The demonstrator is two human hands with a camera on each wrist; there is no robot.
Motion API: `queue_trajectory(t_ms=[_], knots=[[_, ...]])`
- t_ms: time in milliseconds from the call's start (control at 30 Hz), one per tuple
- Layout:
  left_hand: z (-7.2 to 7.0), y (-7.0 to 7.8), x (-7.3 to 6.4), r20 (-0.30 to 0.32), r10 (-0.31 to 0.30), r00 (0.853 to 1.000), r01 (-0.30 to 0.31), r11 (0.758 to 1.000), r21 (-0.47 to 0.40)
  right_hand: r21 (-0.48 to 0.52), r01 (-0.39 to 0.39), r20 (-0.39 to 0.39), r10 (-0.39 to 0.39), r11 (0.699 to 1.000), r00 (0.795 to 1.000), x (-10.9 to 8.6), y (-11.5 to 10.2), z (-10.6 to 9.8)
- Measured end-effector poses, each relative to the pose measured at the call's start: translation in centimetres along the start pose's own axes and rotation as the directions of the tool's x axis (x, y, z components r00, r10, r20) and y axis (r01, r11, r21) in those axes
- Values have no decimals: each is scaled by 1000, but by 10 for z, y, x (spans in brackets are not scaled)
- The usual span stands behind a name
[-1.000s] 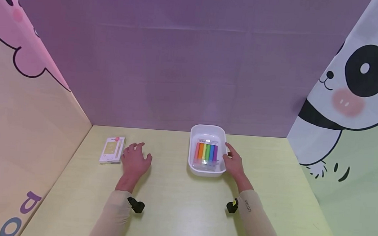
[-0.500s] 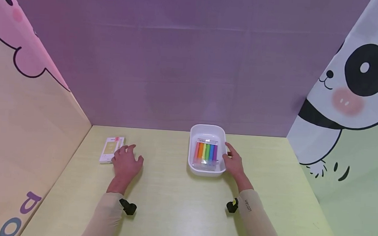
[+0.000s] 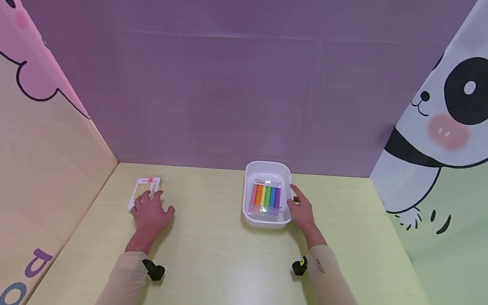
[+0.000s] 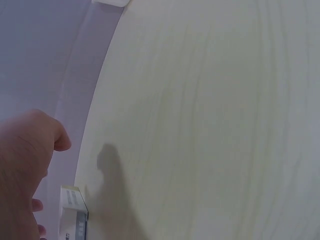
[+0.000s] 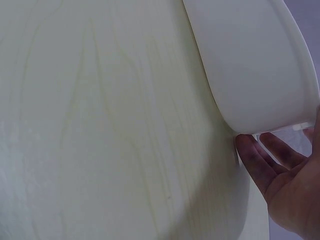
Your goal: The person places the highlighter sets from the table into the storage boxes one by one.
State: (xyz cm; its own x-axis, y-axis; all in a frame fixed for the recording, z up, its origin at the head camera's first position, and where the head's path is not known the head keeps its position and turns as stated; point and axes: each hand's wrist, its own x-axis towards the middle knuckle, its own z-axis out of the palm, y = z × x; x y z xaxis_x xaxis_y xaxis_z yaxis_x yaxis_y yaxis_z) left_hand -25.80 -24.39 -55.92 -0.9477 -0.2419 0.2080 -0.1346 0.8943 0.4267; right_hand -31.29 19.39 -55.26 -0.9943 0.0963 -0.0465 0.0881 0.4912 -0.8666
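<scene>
Pale table (image 3: 228, 268) runs from the near edge to the far side, under the tub (image 3: 268, 170), which is white. Nearest: beige left sleeve (image 3: 120, 280), well left of the tub and nearer than it; beige right sleeve (image 3: 336, 289), nearer than the tub and to its right, dark lettering on it. Black unit on the left cuff (image 3: 154, 270), another on the right cuff (image 3: 299, 266), both nearer than the tub.

Left hand (image 3: 151, 217) well left of the tub, palm down, fingers spread, thumb held apart. It's over the near part of the box (image 3: 146, 182); can't tell if it touches. Right hand (image 3: 302, 213) at the tub's right side, thumb and fingers apart, tips against the outer wall. Hands well apart from each other.

Pack of coloured sticks (image 3: 265, 196) lies inside the tub, clear wrap, red through purple. Box lies flat on the table, well left of the tub, white with a yellowish panel and a red mark.

Purple back wall (image 3: 230, 100) behind the tub. Left wall, pink cartoon (image 3: 27, 60); right wall, panda picture (image 3: 461, 98), both well off the tub's sides.
</scene>
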Motion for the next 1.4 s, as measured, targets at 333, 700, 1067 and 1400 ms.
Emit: queue_trajectory(t_ms=[333, 700, 1067, 1400], knots=[[-2, -14, -6, -9, -26, 1000, 26, 999, -22, 1, 16, -18, -16, 1000, 1000, 0, 0, -1], [-3, -27, -3, 9, -118, 993, 118, 992, -47, 6, 1, -10, -1, 1000, 1000, 0, 0, -2], [-7, -36, 5, 42, -182, 982, 183, 982, -41, 8, 1, -5, -1, 1000, 1000, 0, 1, 0], [-10, -42, 15, 42, -249, 968, 251, 967, -50, 2, -9, 0, 9, 1000, 1000, 0, 0, 0]])
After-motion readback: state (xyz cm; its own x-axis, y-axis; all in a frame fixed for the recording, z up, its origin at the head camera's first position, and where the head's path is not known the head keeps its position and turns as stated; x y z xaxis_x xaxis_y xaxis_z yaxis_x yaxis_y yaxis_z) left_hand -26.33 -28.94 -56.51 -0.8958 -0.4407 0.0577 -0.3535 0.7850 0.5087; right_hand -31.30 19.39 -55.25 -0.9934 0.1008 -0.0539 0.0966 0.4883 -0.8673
